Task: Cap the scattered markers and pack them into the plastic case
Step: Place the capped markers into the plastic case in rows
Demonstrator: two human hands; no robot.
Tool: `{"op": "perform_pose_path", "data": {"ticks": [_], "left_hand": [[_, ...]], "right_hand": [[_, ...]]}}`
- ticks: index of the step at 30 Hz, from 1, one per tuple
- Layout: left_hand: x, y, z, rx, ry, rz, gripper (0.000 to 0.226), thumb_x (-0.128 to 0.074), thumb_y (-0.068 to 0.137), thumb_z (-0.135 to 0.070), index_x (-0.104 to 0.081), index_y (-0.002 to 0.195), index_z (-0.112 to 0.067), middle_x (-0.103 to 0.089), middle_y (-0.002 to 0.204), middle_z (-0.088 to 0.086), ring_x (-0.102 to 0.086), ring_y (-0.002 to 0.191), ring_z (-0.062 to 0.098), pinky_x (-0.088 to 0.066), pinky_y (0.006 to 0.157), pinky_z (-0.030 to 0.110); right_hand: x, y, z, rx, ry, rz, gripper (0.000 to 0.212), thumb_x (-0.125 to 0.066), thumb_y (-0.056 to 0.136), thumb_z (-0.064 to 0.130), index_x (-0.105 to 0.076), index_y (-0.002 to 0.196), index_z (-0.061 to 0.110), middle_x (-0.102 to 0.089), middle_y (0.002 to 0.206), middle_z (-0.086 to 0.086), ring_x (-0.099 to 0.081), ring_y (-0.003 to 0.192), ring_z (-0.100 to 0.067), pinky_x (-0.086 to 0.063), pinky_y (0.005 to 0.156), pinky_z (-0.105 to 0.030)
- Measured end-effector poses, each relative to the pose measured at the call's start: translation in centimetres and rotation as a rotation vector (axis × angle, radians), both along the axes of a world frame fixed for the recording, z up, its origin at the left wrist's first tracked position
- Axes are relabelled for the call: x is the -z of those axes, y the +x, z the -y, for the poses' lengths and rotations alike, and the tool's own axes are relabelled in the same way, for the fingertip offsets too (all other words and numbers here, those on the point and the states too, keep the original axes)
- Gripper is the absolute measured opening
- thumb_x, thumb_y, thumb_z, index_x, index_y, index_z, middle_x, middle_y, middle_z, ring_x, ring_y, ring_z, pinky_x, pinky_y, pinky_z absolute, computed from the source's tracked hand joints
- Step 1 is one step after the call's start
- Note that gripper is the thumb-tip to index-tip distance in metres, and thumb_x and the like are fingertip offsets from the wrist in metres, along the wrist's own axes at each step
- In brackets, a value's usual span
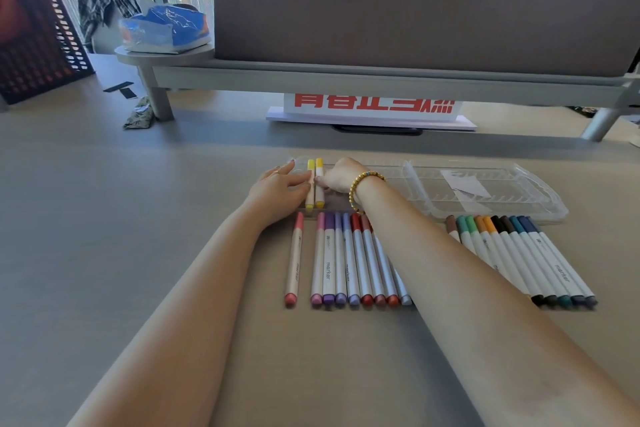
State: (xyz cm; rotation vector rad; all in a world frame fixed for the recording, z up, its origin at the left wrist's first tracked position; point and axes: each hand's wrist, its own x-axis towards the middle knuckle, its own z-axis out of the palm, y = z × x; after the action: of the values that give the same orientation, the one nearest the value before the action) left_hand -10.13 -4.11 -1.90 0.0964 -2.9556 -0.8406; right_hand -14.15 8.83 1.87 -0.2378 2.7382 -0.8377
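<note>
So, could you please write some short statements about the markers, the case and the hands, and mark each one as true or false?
1. Two yellow markers lie in the clear plastic case. True.
2. The case is closed. False: it lies open, its lid flat on the right.
3. The right hand wears a beaded bracelet. True.
4. All markers are already packed. False: the pink, purple and red markers and the brown, green and blue markers lie on the desk.
5. The left hand lifts a marker off the desk. False: its straight fingers touch the yellow markers.
</note>
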Motion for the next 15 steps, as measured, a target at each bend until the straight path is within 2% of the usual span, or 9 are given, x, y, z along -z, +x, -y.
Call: {"op": "perform_pose_path", "data": {"ticks": [2, 4, 6, 8, 10, 13, 15], "left_hand": [[-0.2, 0.2, -0.2, -0.004, -0.026, 0.01, 0.042, -0.036, 0.098, -0.037, -0.04, 0.139, -0.037, -0.017, 0.157, -0.007, -0.011, 0.144, 0.021, -0.012, 0.116, 0.036], [-0.4, 0.5, -0.5, -0.009, -0.069, 0.023, 0.043, -0.032, 0.098, -0.037, -0.036, 0.141, -0.039, -0.015, 0.157, -0.007, -0.008, 0.145, 0.02, -0.01, 0.116, 0.038], [-0.5, 0.5, -0.6, -0.005, -0.083, 0.037, 0.043, -0.031, 0.099, -0.037, -0.034, 0.142, -0.04, -0.014, 0.157, -0.007, -0.006, 0.145, 0.019, -0.009, 0.116, 0.039], [-0.7, 0.6, -0.8, -0.01, -0.075, 0.055, 0.043, -0.031, 0.099, -0.037, -0.034, 0.142, -0.04, -0.014, 0.158, -0.006, -0.004, 0.145, 0.019, -0.008, 0.116, 0.037], [-1.2, 1.0, -1.0, -0.02, -0.07, 0.072, 0.043, -0.031, 0.099, -0.037, -0.034, 0.142, -0.038, -0.014, 0.158, -0.006, -0.003, 0.145, 0.019, -0.007, 0.116, 0.036], [-1.8, 1.6, -1.7, 0.018, -0.153, 0.082, 0.043, -0.027, 0.102, -0.032, -0.033, 0.145, -0.029, -0.013, 0.157, -0.005, -0.004, 0.145, 0.018, -0.005, 0.116, 0.033], [-1.6, 1.9, -1.7, 0.003, -0.066, 0.035, 0.043, -0.031, 0.101, -0.031, -0.034, 0.144, -0.027, -0.018, 0.157, 0.001, -0.011, 0.145, 0.021, -0.012, 0.115, 0.032]], "right_hand": [[0.1, -0.1, 0.2, 0.009, 0.033, -0.004, 0.032, -0.05, 0.094, 0.032, -0.059, 0.108, 0.005, -0.052, 0.077, -0.003, -0.048, 0.068, -0.016, -0.029, 0.049, -0.026], [0.1, -0.2, 0.5, 0.004, 0.054, -0.011, 0.031, -0.048, 0.095, 0.031, -0.06, 0.106, 0.005, -0.05, 0.073, -0.002, -0.045, 0.065, -0.015, -0.03, 0.05, -0.026], [0.4, -0.3, 0.6, -0.031, 0.104, -0.023, 0.033, -0.045, 0.096, 0.032, -0.06, 0.108, 0.006, -0.058, 0.089, -0.007, -0.049, 0.075, -0.018, -0.038, 0.064, -0.027], [0.6, -0.2, 0.6, -0.064, 0.166, -0.056, 0.035, -0.043, 0.097, 0.033, -0.06, 0.112, 0.006, -0.061, 0.11, -0.011, -0.053, 0.092, -0.023, -0.043, 0.084, -0.032], [0.3, 0.1, 0.4, -0.072, 0.18, -0.073, 0.035, -0.04, 0.099, 0.03, -0.059, 0.117, 0.006, -0.06, 0.117, -0.012, -0.054, 0.105, -0.027, -0.042, 0.098, -0.038], [0.2, 0.5, -0.1, -0.123, 0.201, -0.11, 0.036, -0.036, 0.101, 0.029, -0.057, 0.121, 0.007, -0.059, 0.113, -0.012, -0.053, 0.103, -0.024, -0.042, 0.099, -0.04], [0.5, 0.9, -0.2, -0.069, 0.21, -0.153, 0.038, -0.04, 0.098, 0.039, -0.062, 0.115, 0.012, -0.061, 0.108, -0.009, -0.054, 0.105, -0.026, -0.04, 0.098, -0.04]]}}
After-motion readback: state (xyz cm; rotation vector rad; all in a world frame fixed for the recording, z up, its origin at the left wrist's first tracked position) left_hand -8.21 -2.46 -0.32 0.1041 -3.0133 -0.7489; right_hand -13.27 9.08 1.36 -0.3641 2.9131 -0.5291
